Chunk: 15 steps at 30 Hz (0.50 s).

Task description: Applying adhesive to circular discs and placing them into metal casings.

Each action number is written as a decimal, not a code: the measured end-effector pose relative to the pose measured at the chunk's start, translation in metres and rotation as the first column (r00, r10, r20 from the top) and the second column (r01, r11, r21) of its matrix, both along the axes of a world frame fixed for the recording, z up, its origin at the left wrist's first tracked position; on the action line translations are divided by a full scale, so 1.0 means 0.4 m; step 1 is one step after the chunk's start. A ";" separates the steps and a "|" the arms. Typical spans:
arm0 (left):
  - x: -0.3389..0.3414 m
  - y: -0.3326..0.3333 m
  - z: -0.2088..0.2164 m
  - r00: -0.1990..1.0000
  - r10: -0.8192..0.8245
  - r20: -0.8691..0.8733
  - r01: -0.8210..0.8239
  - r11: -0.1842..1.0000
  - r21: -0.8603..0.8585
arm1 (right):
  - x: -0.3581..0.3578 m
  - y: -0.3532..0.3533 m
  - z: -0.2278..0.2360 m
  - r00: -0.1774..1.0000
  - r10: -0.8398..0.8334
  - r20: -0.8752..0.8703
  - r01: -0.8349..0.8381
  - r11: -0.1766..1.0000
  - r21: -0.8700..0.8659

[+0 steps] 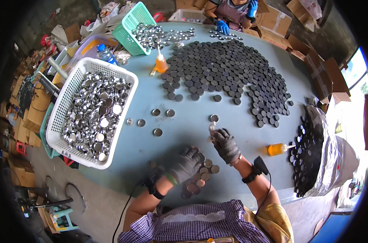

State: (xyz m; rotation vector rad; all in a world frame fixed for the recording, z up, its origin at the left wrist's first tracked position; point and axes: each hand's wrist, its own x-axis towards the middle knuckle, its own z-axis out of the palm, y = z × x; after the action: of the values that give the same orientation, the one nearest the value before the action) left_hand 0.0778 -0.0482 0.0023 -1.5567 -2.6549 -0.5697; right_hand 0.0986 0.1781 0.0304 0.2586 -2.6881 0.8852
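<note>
My right hand (226,147), in a dark grey glove, is closed at the fingertips around a small, pale, shiny thing (212,128) smeared by motion. Just beyond it lies a round metal cap (214,118), open side up. My left hand (185,166), gloved alike, rests palm down with its fingers stretched out beside a loose cluster of brownish metal discs (204,176) near the front edge. More silver caps (170,113) sit spaced apart on the blue-grey table (184,121), left of my right hand. A spread of dark round discs (220,65) covers the table's far middle.
A white basket (129,87) of silver caps stands at left, with a green basket (121,34) spilling caps behind it. Bottles of amber liquid stand upright (161,64) and lie (276,149). Dark pieces (303,162) lie by a silver bag (338,158). Opposite works a person in blue gloves (222,27).
</note>
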 end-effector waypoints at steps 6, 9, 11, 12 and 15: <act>0.078 -0.004 0.054 0.998 -0.035 0.060 0.028 0.992 0.120 | -0.090 -0.043 -0.054 0.985 0.075 -0.153 -0.045 0.980 0.192; 0.101 -0.009 0.055 0.987 -0.121 0.105 0.100 0.977 0.190 | -0.037 -0.078 -0.099 0.974 0.192 -0.122 -0.147 0.940 0.308; 0.118 -0.016 0.072 0.978 -0.106 0.181 0.070 0.978 0.197 | -0.008 -0.134 -0.047 0.891 0.406 0.204 -0.446 0.866 0.226; 0.133 -0.027 0.068 0.964 -0.100 0.247 0.051 0.979 0.196 | -0.010 -0.143 -0.013 0.885 0.421 0.200 -0.459 0.860 0.223; 0.148 -0.023 0.058 0.946 -0.137 0.295 0.069 0.971 0.229 | -0.056 -0.127 0.034 0.874 0.470 -0.124 -0.453 0.879 0.148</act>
State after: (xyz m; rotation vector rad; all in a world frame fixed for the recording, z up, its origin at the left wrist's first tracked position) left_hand 0.1370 -0.0575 0.0256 -1.6695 -2.6093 -1.1567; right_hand 0.0764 0.1272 0.0440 0.9915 -2.5681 0.7889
